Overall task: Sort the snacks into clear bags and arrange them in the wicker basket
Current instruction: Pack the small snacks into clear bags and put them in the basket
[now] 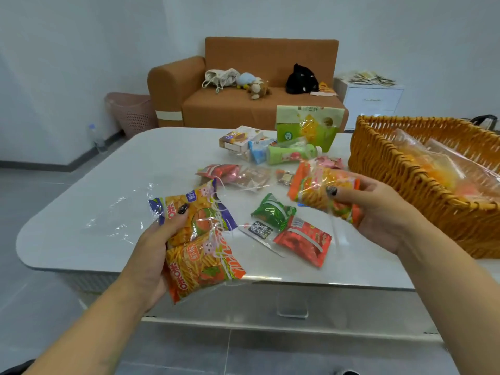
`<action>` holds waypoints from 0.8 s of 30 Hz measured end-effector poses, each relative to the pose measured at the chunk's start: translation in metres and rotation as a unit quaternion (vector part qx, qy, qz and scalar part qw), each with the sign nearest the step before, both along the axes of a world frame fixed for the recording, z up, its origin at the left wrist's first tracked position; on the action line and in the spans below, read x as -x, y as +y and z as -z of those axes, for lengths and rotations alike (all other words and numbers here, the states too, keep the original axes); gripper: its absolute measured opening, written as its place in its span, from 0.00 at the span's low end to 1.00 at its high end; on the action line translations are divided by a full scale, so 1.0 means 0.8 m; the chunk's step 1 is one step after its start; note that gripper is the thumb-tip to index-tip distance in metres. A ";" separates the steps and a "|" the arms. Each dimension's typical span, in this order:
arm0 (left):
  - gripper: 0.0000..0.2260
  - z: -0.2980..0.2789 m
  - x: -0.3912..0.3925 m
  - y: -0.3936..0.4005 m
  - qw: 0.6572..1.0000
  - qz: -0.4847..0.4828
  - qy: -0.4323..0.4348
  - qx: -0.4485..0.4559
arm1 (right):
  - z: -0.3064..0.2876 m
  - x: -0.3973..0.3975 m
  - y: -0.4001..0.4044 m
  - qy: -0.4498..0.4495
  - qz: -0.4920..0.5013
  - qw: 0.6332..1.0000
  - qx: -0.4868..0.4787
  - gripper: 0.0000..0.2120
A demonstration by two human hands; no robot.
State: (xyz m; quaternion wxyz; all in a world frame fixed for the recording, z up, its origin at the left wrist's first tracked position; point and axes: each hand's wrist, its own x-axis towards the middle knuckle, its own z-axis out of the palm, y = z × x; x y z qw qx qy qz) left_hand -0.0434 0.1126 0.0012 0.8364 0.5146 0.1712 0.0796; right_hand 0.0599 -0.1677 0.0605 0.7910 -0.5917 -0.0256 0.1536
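Lower centre, the left hand has its fingers curled round a clear bag of orange chip packets. At right, the right hand grips another bagged chip packet above the table. Between them lie green and red snack packets. Right edge, the wicker basket holds filled bags. Farther back, more snacks cluster.

Snack packets lie mid-desk; the basket stands right, bags inside; a sofa sits behind.
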 end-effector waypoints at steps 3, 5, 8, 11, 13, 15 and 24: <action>0.20 0.005 0.000 -0.009 0.999 0.019 0.006 -0.033 | 0.000 0.011 -0.006 0.014 -0.128 0.992 0.017 0.33; 0.20 0.007 0.000 -0.016 0.998 0.033 0.012 -0.059 | 0.002 0.016 -0.009 0.015 -0.186 0.982 0.034 0.32; 0.19 0.009 0.002 -0.024 0.996 0.051 0.014 -0.068 | 0.004 0.021 -0.009 0.026 -0.203 0.978 0.031 0.26; 0.20 0.011 0.001 -0.025 0.998 0.041 0.012 -0.043 | 0.004 0.024 -0.004 0.034 -0.202 0.979 0.022 0.23; 0.19 0.009 0.000 -0.022 0.999 0.029 0.006 -0.020 | 0.007 0.019 -0.001 0.023 -0.160 0.986 0.049 0.24; 0.19 0.006 -0.002 -0.021 1.000 0.024 -0.004 -0.019 | 0.010 0.015 0.000 -0.004 -0.130 0.988 0.080 0.25; 0.18 0.007 0.006 -0.031 0.986 0.111 0.010 -0.125 | 0.024 0.028 0.032 0.038 -0.204 0.978 0.008 0.20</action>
